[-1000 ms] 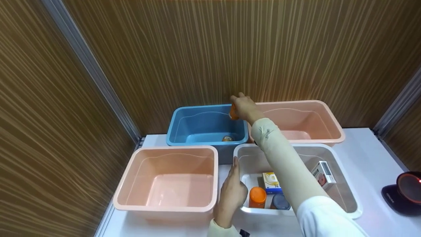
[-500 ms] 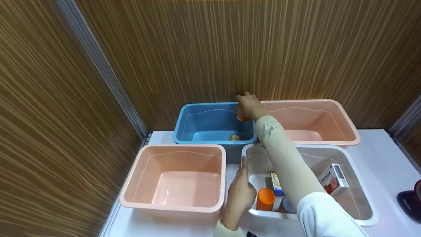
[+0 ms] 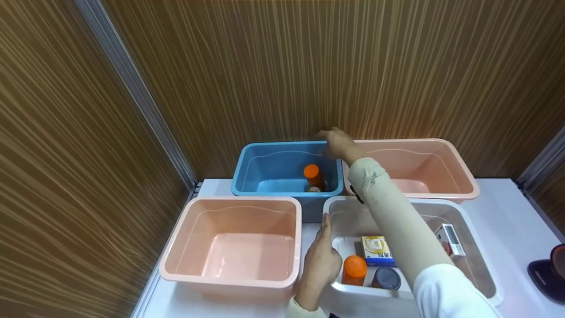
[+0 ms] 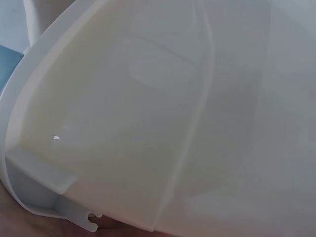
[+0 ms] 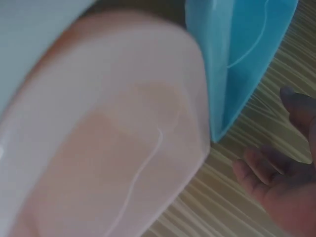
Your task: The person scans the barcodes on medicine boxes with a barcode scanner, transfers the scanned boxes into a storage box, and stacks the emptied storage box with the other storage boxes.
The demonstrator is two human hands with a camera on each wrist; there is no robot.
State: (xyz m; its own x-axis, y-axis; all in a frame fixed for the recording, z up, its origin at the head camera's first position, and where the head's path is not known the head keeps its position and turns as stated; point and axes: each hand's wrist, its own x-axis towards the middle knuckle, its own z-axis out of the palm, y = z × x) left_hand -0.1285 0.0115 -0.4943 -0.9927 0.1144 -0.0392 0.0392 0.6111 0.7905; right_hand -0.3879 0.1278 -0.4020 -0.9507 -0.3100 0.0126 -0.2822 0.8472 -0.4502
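Observation:
My right hand [image 3: 337,143] is above the back right corner of the blue bin [image 3: 287,193], fingers spread and holding nothing; the right wrist view shows the same bare hand [image 5: 284,185]. Inside that bin stands an orange bottle [image 3: 312,175], beside a small round-topped item [image 3: 314,189] partly hidden by the front rim. My left hand [image 3: 321,260] rests against the left side of the white bin [image 3: 479,247], its index finger pointing forward along the rim. The white bin contains another orange-capped bottle [image 3: 354,269], a dark-lidded jar [image 3: 386,278], a yellow-and-white box [image 3: 376,248] and a white carton [image 3: 451,240].
A pink bin [image 3: 229,282] stands front left and another pink bin [image 3: 468,176] back right. All the bins sit on a white table [image 3: 499,212] against a wood-grain wall [image 3: 247,79]. A dark device [image 3: 547,271] is at the right edge.
The orange bottle has left my right hand and now stands in the blue bin; the fingers have spread apart. My left hand keeps its place at the white bin's side.

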